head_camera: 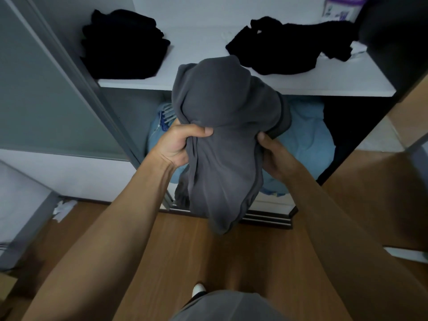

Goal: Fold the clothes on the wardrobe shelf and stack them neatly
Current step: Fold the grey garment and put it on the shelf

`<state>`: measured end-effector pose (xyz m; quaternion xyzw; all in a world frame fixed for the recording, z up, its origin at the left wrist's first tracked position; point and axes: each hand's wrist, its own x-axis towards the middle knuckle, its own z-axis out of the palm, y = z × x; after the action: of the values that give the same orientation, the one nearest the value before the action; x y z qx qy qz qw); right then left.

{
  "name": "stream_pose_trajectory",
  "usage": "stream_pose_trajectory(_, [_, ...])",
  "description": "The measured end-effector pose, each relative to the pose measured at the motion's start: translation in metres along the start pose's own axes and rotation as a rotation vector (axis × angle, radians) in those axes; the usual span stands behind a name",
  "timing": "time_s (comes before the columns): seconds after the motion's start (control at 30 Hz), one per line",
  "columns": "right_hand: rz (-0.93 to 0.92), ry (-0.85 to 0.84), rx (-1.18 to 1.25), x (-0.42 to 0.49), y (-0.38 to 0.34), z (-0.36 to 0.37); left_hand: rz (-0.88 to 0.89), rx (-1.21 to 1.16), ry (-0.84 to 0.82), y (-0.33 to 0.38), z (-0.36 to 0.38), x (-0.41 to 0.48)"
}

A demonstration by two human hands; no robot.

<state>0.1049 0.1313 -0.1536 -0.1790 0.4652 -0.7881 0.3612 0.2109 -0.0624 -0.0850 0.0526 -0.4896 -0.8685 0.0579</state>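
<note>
I hold a dark grey garment (222,126) in the air in front of the white wardrobe shelf (231,85). My left hand (178,144) pinches its left side and my right hand (272,156) grips its right side, partly hidden behind the cloth. The garment bunches above my hands and hangs down below them. On the shelf, a folded black stack (122,45) sits at the left. A crumpled black garment (289,45) lies at the right.
Below the shelf sits a light blue bundle (305,140) with blue hangers (165,117). A grey sliding door frame (76,72) stands left, a dark door edge (393,31) right. A purple-and-white pack (342,8) rests at the shelf's back. The floor (185,251) is wood.
</note>
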Motion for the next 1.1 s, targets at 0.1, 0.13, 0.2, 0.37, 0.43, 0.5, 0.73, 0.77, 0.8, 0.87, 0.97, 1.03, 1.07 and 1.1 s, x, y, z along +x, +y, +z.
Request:
stream_pose_trajectory(0.1, [0.064,0.027,0.076,0.001,-0.004,0.014,-0.011,0.017,0.01,0.003,-0.004,-0.003])
stream_pose_trajectory(0.13, [0.066,0.039,0.068,0.001,-0.005,0.018,-0.009,0.033,0.029,0.004,-0.006,-0.004])
stream_pose_trajectory(0.2, [0.043,0.069,0.013,-0.001,-0.005,0.024,0.001,0.047,0.07,0.006,-0.012,-0.006])
stream_pose_trajectory(0.37, [-0.097,0.232,0.051,-0.01,-0.016,0.03,-0.055,0.146,0.108,0.012,-0.032,-0.011])
stream_pose_trajectory(0.43, [-0.129,0.222,0.007,-0.015,-0.022,0.034,-0.137,0.229,0.11,0.014,-0.039,-0.011])
stream_pose_trajectory(0.5, [-0.152,0.212,-0.04,-0.018,-0.027,0.042,-0.187,0.259,0.117,0.011,-0.044,-0.009])
stream_pose_trajectory(0.73, [-0.183,0.355,-0.119,-0.009,-0.033,0.08,-0.287,0.074,0.123,-0.032,-0.084,-0.022])
stream_pose_trajectory(0.77, [-0.173,0.386,-0.125,-0.007,-0.032,0.084,-0.317,0.042,0.096,-0.043,-0.09,-0.027])
stream_pose_trajectory(0.8, [-0.153,0.416,-0.123,-0.004,-0.03,0.087,-0.349,0.024,0.065,-0.053,-0.094,-0.032])
stream_pose_trajectory(0.87, [-0.061,0.482,-0.09,-0.001,-0.03,0.088,-0.386,0.06,0.023,-0.067,-0.094,-0.037])
stream_pose_trajectory(0.97, [0.14,0.596,-0.001,0.001,-0.036,0.08,-0.325,0.196,0.057,-0.072,-0.084,-0.032])
stream_pose_trajectory(1.03, [0.172,0.657,0.047,0.0,-0.038,0.067,-0.269,0.18,0.098,-0.072,-0.073,-0.027])
stream_pose_trajectory(1.07, [0.148,0.663,0.065,-0.003,-0.037,0.058,-0.251,0.134,0.119,-0.072,-0.067,-0.025])
stream_pose_trajectory(1.1, [0.114,0.644,0.077,-0.007,-0.035,0.05,-0.232,0.083,0.143,-0.072,-0.06,-0.023])
